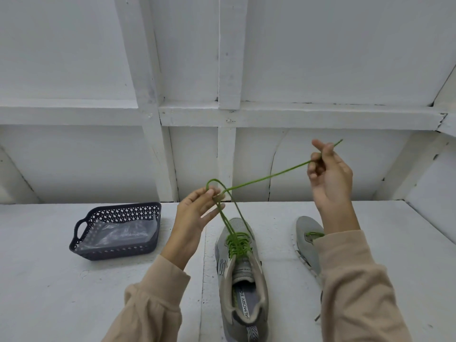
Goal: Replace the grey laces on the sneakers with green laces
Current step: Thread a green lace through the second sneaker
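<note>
A grey sneaker (243,280) lies on the white table, toe pointing away, threaded with a green lace (237,243). Above the toe, my left hand (197,213) pinches a loop of that lace. My right hand (328,171) is raised higher to the right and grips the lace's other end, which runs taut from the loop. The second grey sneaker (307,240) lies to the right, partly hidden behind my right sleeve, with green lace showing at its eyelets.
A dark perforated plastic basket (116,233) with clear plastic wrap inside stands on the table to the left. A white panelled wall rises close behind the table. The table's right edge meets a slanted white panel.
</note>
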`<state>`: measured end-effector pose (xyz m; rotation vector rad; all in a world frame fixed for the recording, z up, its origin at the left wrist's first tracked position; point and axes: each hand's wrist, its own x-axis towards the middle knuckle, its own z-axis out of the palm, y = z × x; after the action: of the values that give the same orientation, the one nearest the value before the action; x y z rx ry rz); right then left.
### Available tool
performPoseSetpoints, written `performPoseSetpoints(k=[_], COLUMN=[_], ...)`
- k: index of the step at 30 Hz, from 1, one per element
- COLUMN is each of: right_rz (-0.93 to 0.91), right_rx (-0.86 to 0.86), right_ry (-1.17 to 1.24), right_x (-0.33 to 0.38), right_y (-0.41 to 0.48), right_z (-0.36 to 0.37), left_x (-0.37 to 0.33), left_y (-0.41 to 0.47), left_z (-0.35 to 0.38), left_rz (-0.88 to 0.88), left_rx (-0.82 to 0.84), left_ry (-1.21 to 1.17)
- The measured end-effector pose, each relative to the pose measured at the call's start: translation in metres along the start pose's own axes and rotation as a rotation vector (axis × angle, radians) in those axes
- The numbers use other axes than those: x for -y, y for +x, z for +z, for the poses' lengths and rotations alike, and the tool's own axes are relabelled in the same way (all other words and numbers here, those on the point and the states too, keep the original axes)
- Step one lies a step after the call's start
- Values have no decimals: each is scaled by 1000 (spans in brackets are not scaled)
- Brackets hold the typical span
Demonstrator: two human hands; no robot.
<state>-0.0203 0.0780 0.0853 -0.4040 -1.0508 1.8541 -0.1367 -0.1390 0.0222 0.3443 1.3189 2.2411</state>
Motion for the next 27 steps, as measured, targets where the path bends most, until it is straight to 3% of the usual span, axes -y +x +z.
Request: performPoseSetpoints(k=[4,9,12,15,23,27], right_rz=[-70,198,278,330,477,629], right_rx=[81,705,884,829,460,414], right_ry=[-374,-811,-862,-827,-765,-779], right_x=[-3,-32,-62,-78,-94,-108], right_y=[-14,-53,-71,-75,-40,-42], right_z=[4,25,32,33,-18,-45], left_x=[-1,3,6,5,-4,-4], left_y=[4,3,2,2,9,10], left_z=[-4,10,16,15,-9,-9], left_rz=[1,32,66,75,140,150], left_rx=[-34,-25,-34,-42,-218,-275], left_ry=[-11,-10,60,57,-163,-157])
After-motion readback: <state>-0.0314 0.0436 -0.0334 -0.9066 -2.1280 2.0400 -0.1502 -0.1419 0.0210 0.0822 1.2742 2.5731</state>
